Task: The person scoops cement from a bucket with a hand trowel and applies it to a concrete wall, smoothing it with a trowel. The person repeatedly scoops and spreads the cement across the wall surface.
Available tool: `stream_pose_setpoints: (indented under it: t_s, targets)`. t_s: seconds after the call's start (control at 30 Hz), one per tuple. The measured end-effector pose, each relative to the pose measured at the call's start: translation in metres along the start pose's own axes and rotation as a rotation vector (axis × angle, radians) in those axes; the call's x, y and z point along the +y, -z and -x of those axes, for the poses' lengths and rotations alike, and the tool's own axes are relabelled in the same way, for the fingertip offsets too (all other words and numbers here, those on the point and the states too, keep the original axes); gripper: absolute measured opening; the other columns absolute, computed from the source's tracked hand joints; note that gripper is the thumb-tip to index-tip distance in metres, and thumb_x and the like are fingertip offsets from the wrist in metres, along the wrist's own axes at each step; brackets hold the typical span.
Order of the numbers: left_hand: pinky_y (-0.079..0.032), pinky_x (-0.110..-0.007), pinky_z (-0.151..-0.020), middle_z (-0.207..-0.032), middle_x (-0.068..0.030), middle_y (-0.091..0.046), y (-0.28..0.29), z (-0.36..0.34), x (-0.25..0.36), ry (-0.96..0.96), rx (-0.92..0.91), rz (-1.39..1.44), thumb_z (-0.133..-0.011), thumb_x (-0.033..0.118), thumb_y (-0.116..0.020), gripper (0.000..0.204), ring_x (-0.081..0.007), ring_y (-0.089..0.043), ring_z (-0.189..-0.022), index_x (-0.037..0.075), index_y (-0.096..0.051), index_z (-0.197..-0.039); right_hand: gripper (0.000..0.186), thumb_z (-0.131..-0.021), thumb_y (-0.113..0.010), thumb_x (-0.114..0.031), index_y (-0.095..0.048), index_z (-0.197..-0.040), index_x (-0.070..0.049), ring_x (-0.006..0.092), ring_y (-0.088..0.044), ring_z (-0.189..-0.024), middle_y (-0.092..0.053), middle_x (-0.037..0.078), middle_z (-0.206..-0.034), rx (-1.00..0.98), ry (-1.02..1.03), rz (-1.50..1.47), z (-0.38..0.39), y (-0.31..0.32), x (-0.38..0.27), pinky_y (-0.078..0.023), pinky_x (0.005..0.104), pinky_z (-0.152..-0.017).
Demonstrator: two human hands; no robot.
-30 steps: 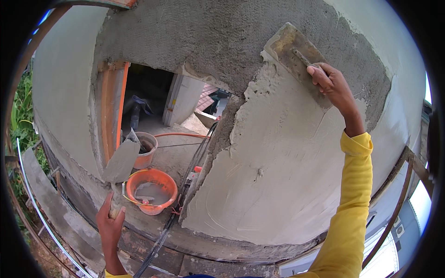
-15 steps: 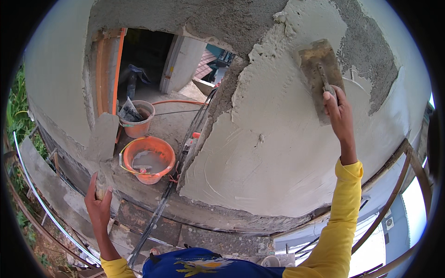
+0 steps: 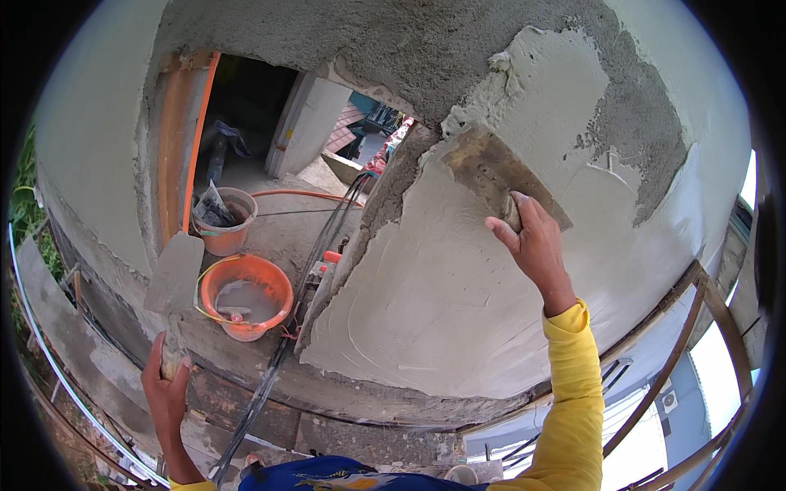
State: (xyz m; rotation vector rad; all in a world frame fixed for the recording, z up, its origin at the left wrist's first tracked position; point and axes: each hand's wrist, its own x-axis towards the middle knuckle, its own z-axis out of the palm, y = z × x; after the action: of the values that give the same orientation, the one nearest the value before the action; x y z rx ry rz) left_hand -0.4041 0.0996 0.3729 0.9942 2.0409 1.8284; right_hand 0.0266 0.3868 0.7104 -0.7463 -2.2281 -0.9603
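My right hand [image 3: 536, 245] is closed round the handle of a rectangular plastering trowel [image 3: 491, 168]. Its blade lies against the smooth wet plaster [image 3: 409, 286] on the wall, tilted across the upper left part of the coat. A thick ridge of plaster [image 3: 509, 69] stands up above the blade. Low on the left, my left hand [image 3: 168, 385] grips a pointing trowel [image 3: 175, 270] by its handle, blade upward and coated in grey. That trowel is away from the wall plaster, left of an orange bucket [image 3: 274, 282] with grey, watery contents.
A second bucket [image 3: 237, 237] stands behind, beside the orange-edged door frame [image 3: 201, 139]. Dark cables [image 3: 282, 360] run along the ledge below the opening. Rough grey render [image 3: 409, 41] borders the wet coat. Curved railings [image 3: 667, 385] stand at right, and green plants show at far left.
My right hand has swept the plastering trowel left and turned its blade more across the wall. My left hand still holds the pointing trowel, slightly lower in view. The view has shifted slightly.
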Motion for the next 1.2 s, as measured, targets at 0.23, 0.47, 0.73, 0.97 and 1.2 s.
stream_pose_setpoints:
  t_s: [0.23,0.47,0.73,0.97,1.2]
  targets:
    - [-0.047,-0.039,-0.11,-0.138,-0.024,-0.067,-0.002,-0.007,-0.004,0.001,-0.044,0.021,-0.09,0.003,-0.073,0.064,-0.0271,-0.064,-0.123,-0.008,-0.055,-0.15,0.069,-0.098,-0.069,-0.067,-0.071,-0.115,0.0,0.0289,-0.068,-0.081,-0.071,0.014,-0.089,0.243,-0.14,0.032,-0.165,0.108,0.078,-0.055,0.04,-0.078]
    - [-0.048,-0.039,-0.109,-0.136,-0.0216,-0.067,0.011,-0.001,0.0,0.039,-0.029,0.083,-0.089,0.002,-0.072,0.063,-0.0255,-0.063,-0.122,-0.009,-0.055,-0.149,0.067,-0.098,-0.066,-0.072,-0.066,-0.088,-0.005,0.01,-0.051,-0.061,-0.055,-0.001,-0.075,0.481,-0.432,-0.027,-0.231,0.16,0.154,-0.043,0.0296,-0.057]
    - [-0.048,-0.037,-0.108,-0.134,-0.0213,-0.068,0.014,-0.013,-0.003,-0.026,-0.02,0.09,-0.09,0.002,-0.072,0.063,-0.0243,-0.063,-0.12,-0.009,-0.054,-0.149,0.063,-0.107,-0.057,-0.062,-0.062,-0.112,0.0,0.0102,-0.058,-0.064,-0.061,0.004,-0.084,0.596,-0.749,-1.103,-0.104,0.031,-0.001,-0.051,0.0272,-0.056]
    - [-0.049,-0.037,-0.106,-0.136,-0.0195,-0.067,0.01,-0.009,-0.005,-0.056,-0.054,0.097,-0.09,0.0,-0.073,0.063,-0.024,-0.063,-0.119,-0.009,-0.054,-0.15,0.055,-0.111,-0.052,-0.058,-0.06,-0.112,-0.003,0.0092,-0.054,-0.063,-0.057,0.001,-0.082,0.8,-1.074,-1.089,0.04,-0.009,0.016,-0.048,0.0264,-0.056]
    - [-0.051,-0.035,-0.102,-0.134,-0.0171,-0.067,0.014,-0.014,-0.014,-0.037,-0.05,0.113,-0.091,0.0,-0.073,0.063,-0.0212,-0.064,-0.115,-0.008,-0.053,-0.151,0.06,-0.1,-0.071,-0.055,-0.065,-0.121,0.001,0.0267,-0.066,-0.078,-0.066,0.011,-0.093,0.063,-0.155,-0.337,0.134,-0.03,-0.002,-0.055,0.0373,-0.069]
